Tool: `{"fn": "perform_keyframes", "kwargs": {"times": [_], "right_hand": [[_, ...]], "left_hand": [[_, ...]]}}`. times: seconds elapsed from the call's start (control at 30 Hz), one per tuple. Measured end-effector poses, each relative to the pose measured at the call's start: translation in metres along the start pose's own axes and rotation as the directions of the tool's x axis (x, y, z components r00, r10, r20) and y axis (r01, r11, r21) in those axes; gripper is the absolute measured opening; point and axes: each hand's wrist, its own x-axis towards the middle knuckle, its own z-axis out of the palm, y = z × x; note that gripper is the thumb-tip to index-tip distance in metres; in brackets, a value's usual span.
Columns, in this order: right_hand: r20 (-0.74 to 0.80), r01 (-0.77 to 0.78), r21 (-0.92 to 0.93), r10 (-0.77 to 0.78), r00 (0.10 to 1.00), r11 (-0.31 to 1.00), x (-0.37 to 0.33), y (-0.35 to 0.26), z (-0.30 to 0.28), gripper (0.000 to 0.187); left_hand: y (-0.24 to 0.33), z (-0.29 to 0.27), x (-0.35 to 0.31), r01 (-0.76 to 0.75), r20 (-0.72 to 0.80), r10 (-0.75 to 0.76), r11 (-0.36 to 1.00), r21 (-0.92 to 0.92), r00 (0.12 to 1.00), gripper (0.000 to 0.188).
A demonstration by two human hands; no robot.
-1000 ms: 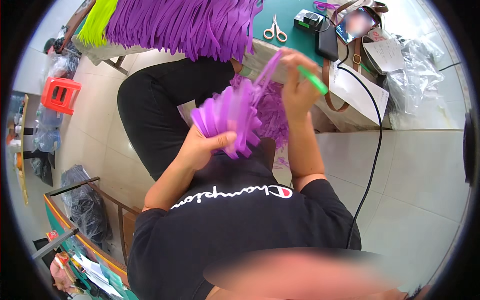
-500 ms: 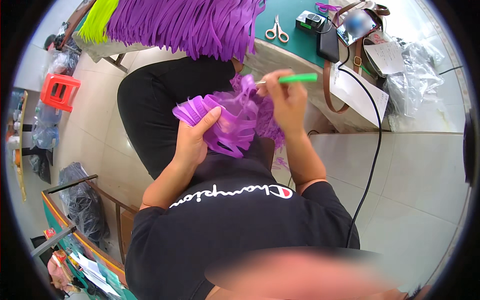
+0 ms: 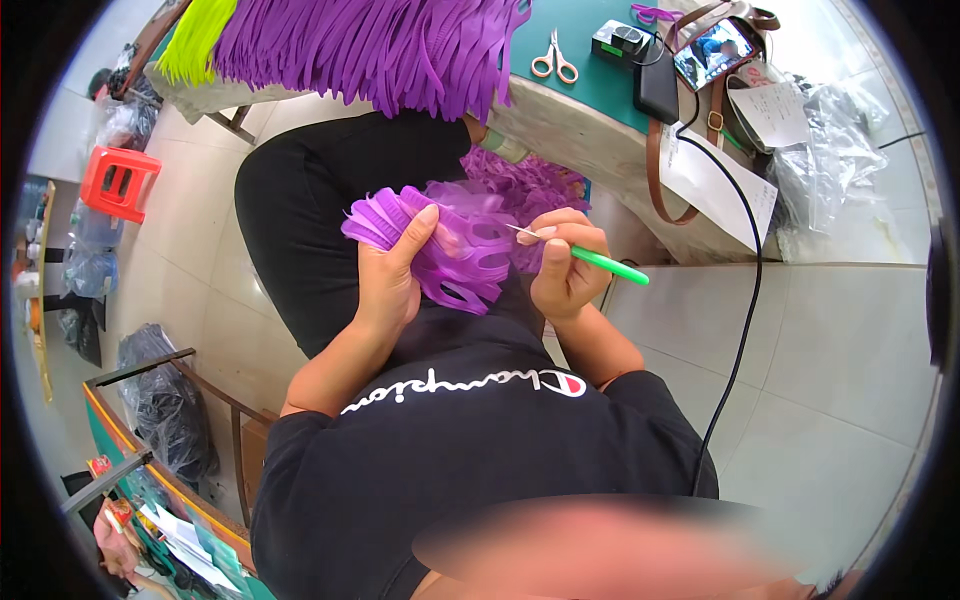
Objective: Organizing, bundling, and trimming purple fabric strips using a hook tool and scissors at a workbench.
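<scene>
Over my lap, my left hand (image 3: 392,268) is closed round a soft purple slotted rubber-like piece (image 3: 465,255), with my thumb pressed on its ribbed strips. The piece fans out toward my right hand. In my right hand (image 3: 572,262) is a slim green-handled tool (image 3: 610,264) with a thin pointed metal tip, pinched between thumb and fingers. Its tip is close to the right edge of the purple piece; whether they touch, I cannot tell. Below the table edge lies a heap of purple scraps (image 3: 530,185).
On the green-topped table (image 3: 590,100) hang many purple strips (image 3: 370,50) beside lime-green ones (image 3: 198,45). Scissors (image 3: 554,62), a small black device (image 3: 620,43), a phone (image 3: 714,54) and a brown-strapped bag lie there. A black cable (image 3: 757,220) runs down at right; a red stool (image 3: 118,185) stands left.
My right hand has come down and nearer to me, the tool's handle now slanting downward. A purple part that was raised at the tool's tip has dropped back. My left hand has barely moved.
</scene>
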Motion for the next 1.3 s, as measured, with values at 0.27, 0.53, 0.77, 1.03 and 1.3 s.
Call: {"fn": "perform_keyframes", "kwargs": {"times": [0.27,0.53,0.77,1.03,1.3], "right_hand": [[0.020,-0.047,-0.021,0.048,0.999,0.999,-0.001,-0.002,0.004,0.017],[0.042,-0.088,-0.012,0.088,0.995,0.996,-0.004,-0.003,0.005,0.016],[0.128,-0.042,-0.037,0.046,0.991,0.998,-0.002,-0.004,0.006,0.009],[0.245,0.016,-0.063,0.000,0.969,0.998,0.002,-0.003,0.013,0.015],[0.227,-0.039,-0.113,0.064,0.972,0.993,-0.002,0.002,0.014,0.016]], "left_hand": [[-0.002,0.006,-0.002,0.010,0.005,-0.010,1.000,0.004,1.000,0.007],[-0.002,0.006,-0.004,0.016,0.009,-0.016,1.000,0.021,1.000,0.008],[-0.002,0.007,-0.005,0.010,-0.004,-0.010,1.000,0.018,1.000,0.008],[-0.004,0.009,-0.006,-0.022,-0.048,0.022,1.000,0.005,0.999,0.004],[-0.002,0.007,-0.007,-0.015,-0.039,0.015,1.000,-0.004,0.999,0.005]]}}
